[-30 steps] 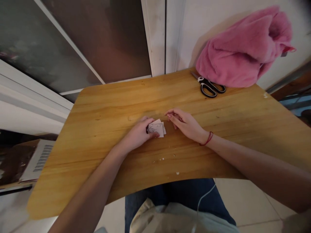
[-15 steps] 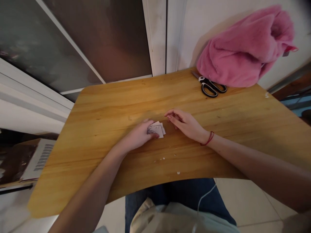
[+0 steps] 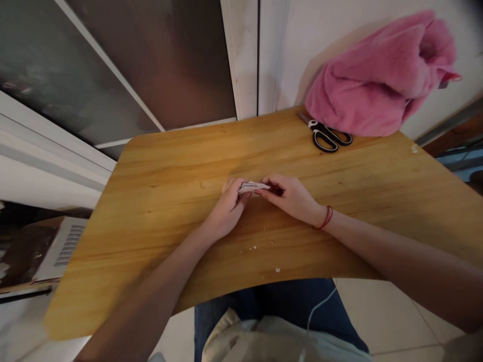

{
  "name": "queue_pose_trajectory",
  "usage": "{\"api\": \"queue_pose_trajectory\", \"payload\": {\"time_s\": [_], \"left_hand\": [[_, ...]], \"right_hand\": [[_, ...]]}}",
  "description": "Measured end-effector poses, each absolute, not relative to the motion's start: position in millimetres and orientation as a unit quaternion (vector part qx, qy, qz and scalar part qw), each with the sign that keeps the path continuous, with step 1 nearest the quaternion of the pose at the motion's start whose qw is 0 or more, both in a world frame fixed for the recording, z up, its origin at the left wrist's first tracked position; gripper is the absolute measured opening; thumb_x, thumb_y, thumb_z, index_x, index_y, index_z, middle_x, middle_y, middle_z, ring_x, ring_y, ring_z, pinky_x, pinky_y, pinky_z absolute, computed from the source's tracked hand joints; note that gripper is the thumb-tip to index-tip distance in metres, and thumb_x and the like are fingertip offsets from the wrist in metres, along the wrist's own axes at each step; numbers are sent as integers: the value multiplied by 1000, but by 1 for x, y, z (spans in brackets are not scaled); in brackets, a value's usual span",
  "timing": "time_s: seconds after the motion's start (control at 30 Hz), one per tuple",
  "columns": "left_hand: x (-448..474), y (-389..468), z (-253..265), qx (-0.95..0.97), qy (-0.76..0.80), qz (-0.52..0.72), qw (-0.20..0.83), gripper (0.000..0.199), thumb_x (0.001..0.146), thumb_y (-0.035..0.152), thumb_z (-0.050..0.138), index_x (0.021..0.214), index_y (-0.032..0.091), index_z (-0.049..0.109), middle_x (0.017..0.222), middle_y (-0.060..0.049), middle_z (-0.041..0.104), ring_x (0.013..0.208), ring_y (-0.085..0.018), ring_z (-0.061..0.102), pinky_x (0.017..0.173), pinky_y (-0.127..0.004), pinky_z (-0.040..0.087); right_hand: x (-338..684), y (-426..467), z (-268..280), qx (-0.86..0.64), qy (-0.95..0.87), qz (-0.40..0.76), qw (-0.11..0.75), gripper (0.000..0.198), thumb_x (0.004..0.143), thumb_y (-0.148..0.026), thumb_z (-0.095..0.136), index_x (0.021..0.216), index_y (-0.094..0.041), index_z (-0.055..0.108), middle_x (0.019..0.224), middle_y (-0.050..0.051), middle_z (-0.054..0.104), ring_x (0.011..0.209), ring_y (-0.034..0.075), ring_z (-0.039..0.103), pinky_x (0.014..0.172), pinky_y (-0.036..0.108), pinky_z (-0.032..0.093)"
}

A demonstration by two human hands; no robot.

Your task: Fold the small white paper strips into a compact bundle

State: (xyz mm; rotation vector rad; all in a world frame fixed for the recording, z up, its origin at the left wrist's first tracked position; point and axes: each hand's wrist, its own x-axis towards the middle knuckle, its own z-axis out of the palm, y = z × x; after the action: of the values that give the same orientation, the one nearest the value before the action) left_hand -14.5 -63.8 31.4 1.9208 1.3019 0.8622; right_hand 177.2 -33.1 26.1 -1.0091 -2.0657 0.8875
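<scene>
A small stack of white paper pieces is tilted up on its edge between my two hands, above the middle of the wooden table. My left hand is closed on the stack's left end, with the thumb along the near side. At the right end, the thumb and fingers of my right hand pinch the same stack. Any marks on the papers' faces are mostly turned out of sight. A red cord bracelet circles my right wrist.
Black-handled scissors lie at the back right, beside a pink plush bag against the wall. Tiny white paper scraps are scattered near the front edge. A sliding door stands behind the table.
My left hand has lifted and turned the paper stack from face-up to edge-up, moving slightly right. My right hand, formerly apart from it, has closed on its right end.
</scene>
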Motion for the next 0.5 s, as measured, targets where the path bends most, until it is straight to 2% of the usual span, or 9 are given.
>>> {"api": "queue_pose_trajectory", "payload": {"time_s": [0.07,0.17,0.3,0.5], "left_hand": [[-17,-62,31,744,509,328,284,9,90,21,49,97,21,54,101,-6,57,99,-20,50,91,-38,41],[-21,-59,30,746,515,322,271,14,82,13,54,94,20,55,97,-4,57,93,-18,52,84,-35,43],[-23,-58,29,738,517,309,304,20,78,14,57,97,21,53,95,-3,60,86,-15,54,77,-31,44],[-19,-57,31,709,536,283,360,21,82,22,57,103,20,54,91,-1,62,79,-13,55,71,-28,45]], "right_hand": [[177,-33,25,-399,-793,322,329,15,88,-32,59,87,-17,61,71,-2,60,61,10,49,60,24,37],[176,-33,24,-423,-812,297,271,14,87,-31,58,87,-18,61,70,-1,59,61,11,49,59,24,35],[174,-33,26,-453,-834,250,191,16,89,-32,56,81,-18,57,70,-1,59,60,11,49,56,25,30],[176,-32,31,-467,-847,206,148,20,90,-38,54,83,-20,58,69,-1,61,57,12,49,54,25,26]]}}
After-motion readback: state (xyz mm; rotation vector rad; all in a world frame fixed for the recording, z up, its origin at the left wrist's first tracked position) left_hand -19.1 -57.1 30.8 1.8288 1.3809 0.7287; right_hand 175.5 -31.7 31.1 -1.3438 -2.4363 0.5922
